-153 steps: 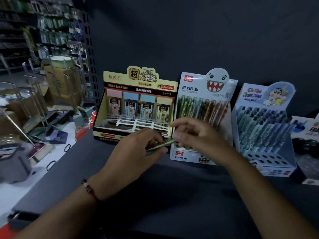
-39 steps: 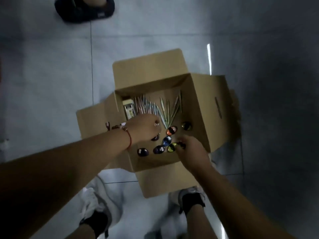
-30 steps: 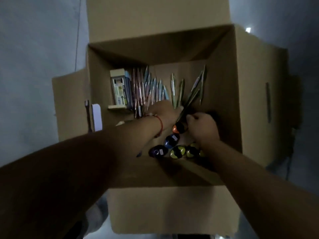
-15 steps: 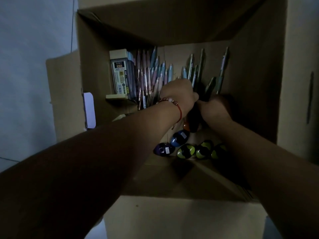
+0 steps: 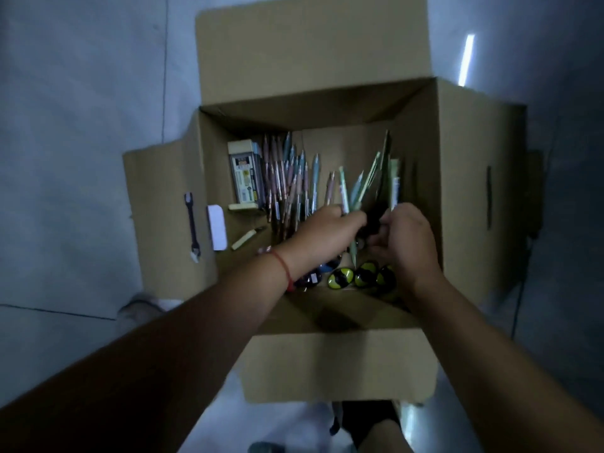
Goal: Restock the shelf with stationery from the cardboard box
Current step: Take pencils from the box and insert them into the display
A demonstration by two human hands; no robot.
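Observation:
An open cardboard box (image 5: pixel 470 191) stands on the floor below me. Inside lie several loose pens (image 5: pixel 291 178), small lead-refill boxes (image 5: pixel 245 178) at the left, and round black-and-yellow items (image 5: pixel 341 277) near the front wall. My left hand (image 5: pixel 327 233) grips a fanned bunch of green pens (image 5: pixel 376 178) at their lower ends. My right hand (image 5: pixel 408 237) is curled round the same bunch from the right. The shelf is out of view.
The box flaps are folded out on all sides; the left flap (image 5: pixel 163 217) carries a dark slot and a white label. Grey tiled floor (image 5: pixel 81 125) surrounds the box. My shoes (image 5: pixel 143 308) show beside and below the near flap.
The view pulled back from the box. Both hands rose a little, lifting the bunch of green pens off the bottom and fanning it upward.

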